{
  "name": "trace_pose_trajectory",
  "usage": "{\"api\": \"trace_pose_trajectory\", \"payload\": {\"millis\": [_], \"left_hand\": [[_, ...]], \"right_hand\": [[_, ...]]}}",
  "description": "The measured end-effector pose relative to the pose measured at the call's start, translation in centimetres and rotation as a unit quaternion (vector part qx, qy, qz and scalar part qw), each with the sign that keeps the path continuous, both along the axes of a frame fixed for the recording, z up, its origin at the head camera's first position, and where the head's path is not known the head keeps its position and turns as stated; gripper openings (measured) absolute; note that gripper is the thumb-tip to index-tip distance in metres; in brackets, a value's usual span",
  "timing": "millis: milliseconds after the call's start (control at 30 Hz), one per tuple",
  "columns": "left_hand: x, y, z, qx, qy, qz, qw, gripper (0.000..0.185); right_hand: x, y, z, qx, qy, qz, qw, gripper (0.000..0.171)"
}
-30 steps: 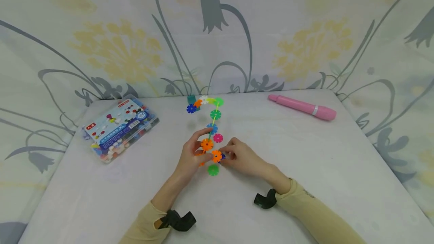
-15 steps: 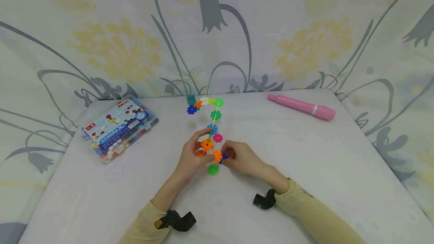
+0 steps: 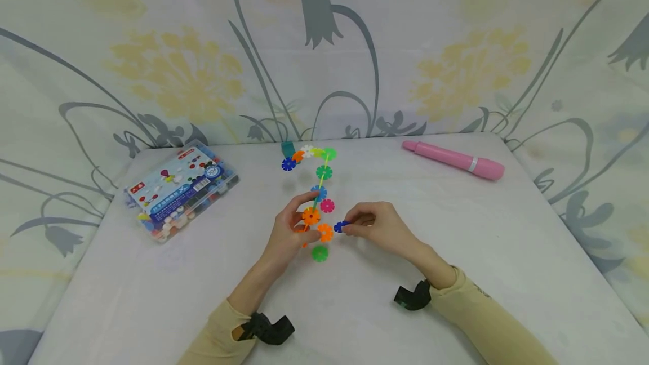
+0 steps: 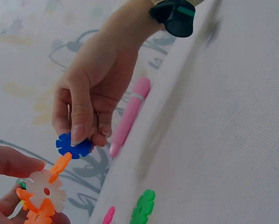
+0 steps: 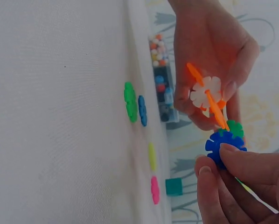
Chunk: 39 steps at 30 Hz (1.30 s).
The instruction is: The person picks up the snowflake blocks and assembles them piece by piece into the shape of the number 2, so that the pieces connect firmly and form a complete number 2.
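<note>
In the head view my left hand (image 3: pixel 289 232) grips a chain of notched plastic flower discs, among them an orange disc (image 3: pixel 311 216). A white disc (image 4: pixel 46 191) in that chain shows in the left wrist view, with another orange disc (image 4: pixel 60 167) slotted on its edge. My right hand (image 3: pixel 382 227) pinches a blue disc (image 5: pixel 222 147) between thumb and fingers. Only a small gap separates the blue disc from the orange one in the head view. A green disc (image 3: pixel 320 253) and a pink disc (image 3: pixel 327 205) lie by the left hand.
A curved line of discs, with a green disc (image 3: pixel 324 172) in it, extends beyond my left hand. Behind it stands a teal block (image 3: pixel 287 148). At left lies a clear plastic box (image 3: pixel 182 190) of small pieces; a pink pen-shaped tube (image 3: pixel 453 160) lies back right.
My right hand has drawn back to the right with the blue disc, which was against the orange disc before and is now apart from it. The left hand stays nearly still.
</note>
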<state>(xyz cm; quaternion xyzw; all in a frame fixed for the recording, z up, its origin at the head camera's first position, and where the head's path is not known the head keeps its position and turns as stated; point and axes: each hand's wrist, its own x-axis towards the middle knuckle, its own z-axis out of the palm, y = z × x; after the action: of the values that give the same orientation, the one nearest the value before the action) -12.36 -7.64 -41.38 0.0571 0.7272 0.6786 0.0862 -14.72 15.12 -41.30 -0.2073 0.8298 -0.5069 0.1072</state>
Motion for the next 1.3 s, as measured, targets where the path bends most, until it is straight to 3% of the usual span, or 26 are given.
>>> {"api": "trace_pose_trajectory", "payload": {"millis": [400,1000,1300], "left_hand": [[0.1,0.0,0.2,-0.001,0.000,0.000,1.0000,0.072],[0.4,0.3,-0.1,0.001,0.005,0.003,1.0000,0.073],[0.2,0.0,0.0,0.011,0.008,-0.009,0.9999,0.075]], "right_hand": [[0.4,-0.3,0.2,-0.039,-0.003,0.035,0.999,0.006],[1.1,-0.9,-0.2,-0.081,0.042,0.024,0.996,0.006],[0.9,-0.7,-0.2,-0.064,0.008,0.035,0.997,0.009]]}}
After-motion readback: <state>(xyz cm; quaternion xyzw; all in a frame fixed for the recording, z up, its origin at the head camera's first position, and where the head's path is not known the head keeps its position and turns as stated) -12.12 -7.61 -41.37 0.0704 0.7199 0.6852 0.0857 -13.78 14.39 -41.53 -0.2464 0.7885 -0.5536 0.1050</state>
